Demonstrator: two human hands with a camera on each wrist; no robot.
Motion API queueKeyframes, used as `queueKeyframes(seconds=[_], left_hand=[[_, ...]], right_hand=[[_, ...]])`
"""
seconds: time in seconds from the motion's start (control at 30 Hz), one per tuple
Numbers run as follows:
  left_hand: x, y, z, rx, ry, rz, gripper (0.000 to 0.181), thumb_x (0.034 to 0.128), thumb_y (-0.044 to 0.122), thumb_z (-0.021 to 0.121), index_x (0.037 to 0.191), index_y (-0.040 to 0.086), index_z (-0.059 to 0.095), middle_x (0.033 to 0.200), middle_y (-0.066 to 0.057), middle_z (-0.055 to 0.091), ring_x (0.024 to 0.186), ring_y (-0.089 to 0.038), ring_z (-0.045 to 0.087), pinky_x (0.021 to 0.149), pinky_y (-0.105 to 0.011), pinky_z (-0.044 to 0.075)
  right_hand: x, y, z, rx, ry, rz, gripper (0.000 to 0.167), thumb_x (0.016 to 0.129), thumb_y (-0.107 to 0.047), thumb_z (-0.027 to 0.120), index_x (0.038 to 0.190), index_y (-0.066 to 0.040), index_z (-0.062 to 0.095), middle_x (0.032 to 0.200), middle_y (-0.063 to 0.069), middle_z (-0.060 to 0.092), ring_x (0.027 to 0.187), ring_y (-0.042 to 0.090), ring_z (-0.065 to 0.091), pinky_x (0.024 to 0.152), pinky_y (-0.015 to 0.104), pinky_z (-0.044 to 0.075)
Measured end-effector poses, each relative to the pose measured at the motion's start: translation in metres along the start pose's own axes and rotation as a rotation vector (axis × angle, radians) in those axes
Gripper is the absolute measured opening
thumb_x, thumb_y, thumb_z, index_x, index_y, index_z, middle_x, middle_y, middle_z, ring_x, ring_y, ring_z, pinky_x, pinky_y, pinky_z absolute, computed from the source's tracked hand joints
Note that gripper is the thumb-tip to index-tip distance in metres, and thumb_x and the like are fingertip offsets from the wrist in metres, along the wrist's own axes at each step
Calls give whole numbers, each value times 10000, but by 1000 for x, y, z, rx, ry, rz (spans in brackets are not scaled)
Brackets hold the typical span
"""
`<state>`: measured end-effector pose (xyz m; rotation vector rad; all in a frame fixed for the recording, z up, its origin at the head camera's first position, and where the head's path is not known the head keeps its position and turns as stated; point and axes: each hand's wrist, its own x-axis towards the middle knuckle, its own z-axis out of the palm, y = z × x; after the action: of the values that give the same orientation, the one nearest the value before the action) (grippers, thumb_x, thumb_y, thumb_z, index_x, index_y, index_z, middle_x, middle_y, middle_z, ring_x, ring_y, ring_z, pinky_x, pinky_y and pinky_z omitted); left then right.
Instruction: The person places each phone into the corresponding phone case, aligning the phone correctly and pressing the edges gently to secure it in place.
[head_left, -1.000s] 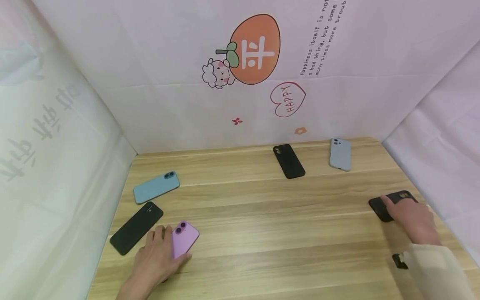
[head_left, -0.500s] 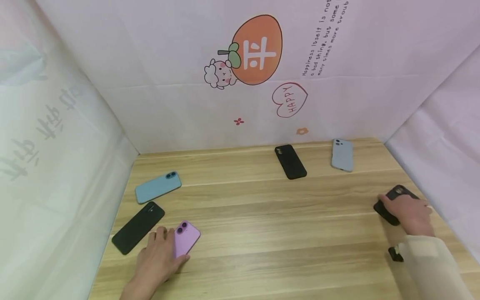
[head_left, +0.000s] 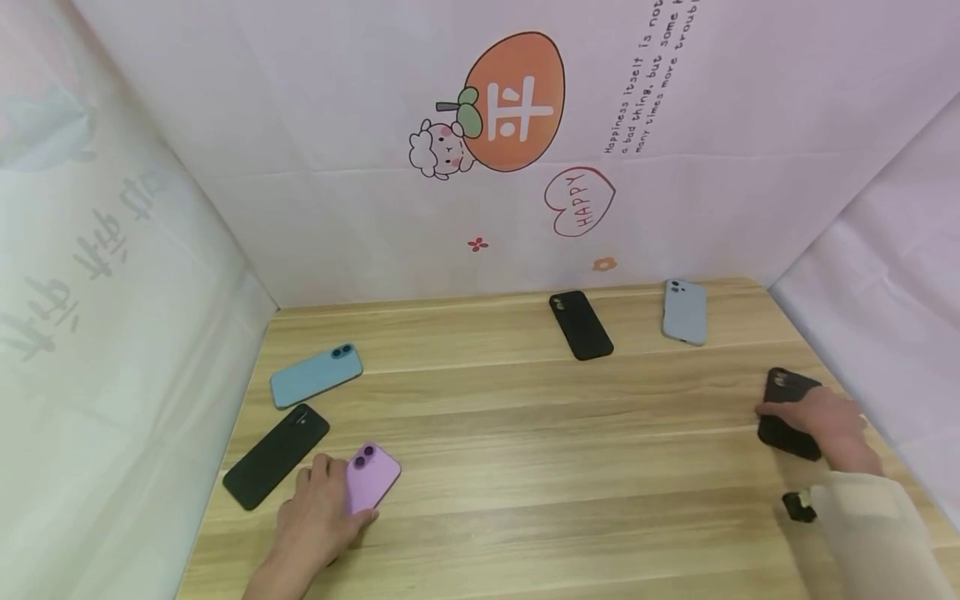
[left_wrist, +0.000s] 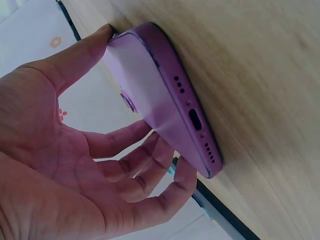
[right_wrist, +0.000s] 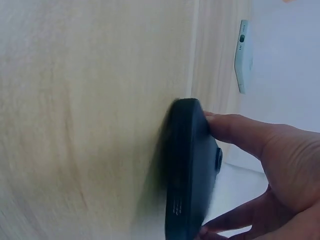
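My left hand (head_left: 317,515) grips the pink phone (head_left: 372,479) lying at the lower left of the table. In the left wrist view the thumb and fingers of the hand (left_wrist: 85,150) span the edges of the pink phone (left_wrist: 155,100). At the right side of the table, my right hand (head_left: 832,423) holds a black phone (head_left: 783,433) by its edges, camera end pointing away. The right wrist view has the thumb of the hand (right_wrist: 280,175) on one edge of that black phone (right_wrist: 185,170), the fingertips at the other; part of it is blurred.
A light blue phone (head_left: 315,377) and a dark phone (head_left: 276,457) lie left. Near the back edge are another black phone (head_left: 581,325) and a pale grey-blue phone (head_left: 685,312). A small black item (head_left: 798,506) is by the right sleeve. Cloth walls (head_left: 360,225) surround the wooden table (head_left: 525,500).
The black phone under my right hand has turned, its camera end swinging from the right to the far left side. My left hand stays on the pink phone.
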<state>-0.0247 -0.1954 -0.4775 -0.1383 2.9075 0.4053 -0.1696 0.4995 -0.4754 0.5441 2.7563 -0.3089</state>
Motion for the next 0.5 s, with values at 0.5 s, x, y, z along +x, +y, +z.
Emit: queueKeyframes(seconds=[0.5], left_hand=[[2, -5, 0, -99, 63, 11, 953, 680, 332, 1012, 1351, -135, 521, 1166, -253, 640, 1036, -399, 654, 780, -569, 585]], right_hand=[[-6, -1, -5, -5, 160, -127, 711, 827, -405, 838, 846, 239, 537, 802, 385, 573, 728, 454, 611, 648, 544, 547]])
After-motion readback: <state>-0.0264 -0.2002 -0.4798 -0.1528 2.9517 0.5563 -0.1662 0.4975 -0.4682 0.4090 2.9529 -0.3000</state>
